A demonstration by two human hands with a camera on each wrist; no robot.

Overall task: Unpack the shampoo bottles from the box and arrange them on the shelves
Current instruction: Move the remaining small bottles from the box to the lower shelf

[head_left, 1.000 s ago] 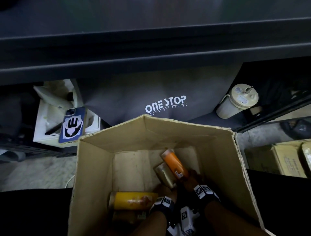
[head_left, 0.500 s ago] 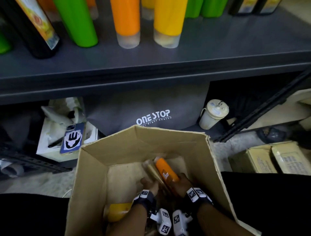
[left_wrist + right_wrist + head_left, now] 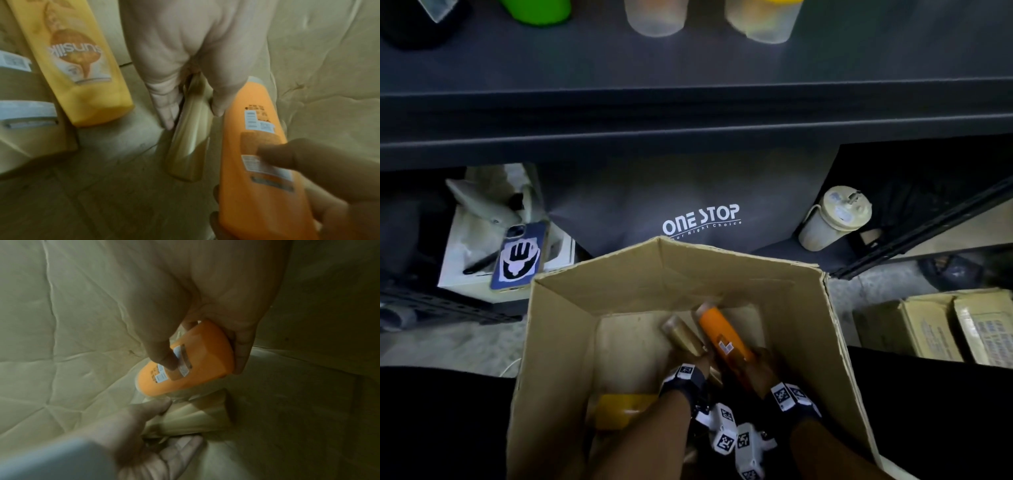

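Note:
Both hands are down inside the open cardboard box (image 3: 808,329). My right hand (image 3: 760,368) grips an orange shampoo bottle (image 3: 722,337) near its base, thumb on the label (image 3: 166,360). My left hand (image 3: 700,365) holds a pale gold bottle (image 3: 683,337) beside it; its fingers (image 3: 166,105) wrap the gold bottle (image 3: 189,141). A yellow bottle (image 3: 619,409) lies on the box floor at the left, its label facing up (image 3: 76,65). Another pale bottle (image 3: 26,123) lies at the far left.
A dark shelf (image 3: 688,102) runs above the box, with green, orange and yellow bottles standing on it (image 3: 654,17). Below it hang a grey ONE STOP bag (image 3: 702,219), a phone (image 3: 520,253) on a white box and a cream jug (image 3: 832,216). Cartons (image 3: 935,329) stand to the right.
My left hand has moved from the yellow bottle to the gold one and taken hold of it. The orange bottle has tilted up in my right hand. The head view has shifted.

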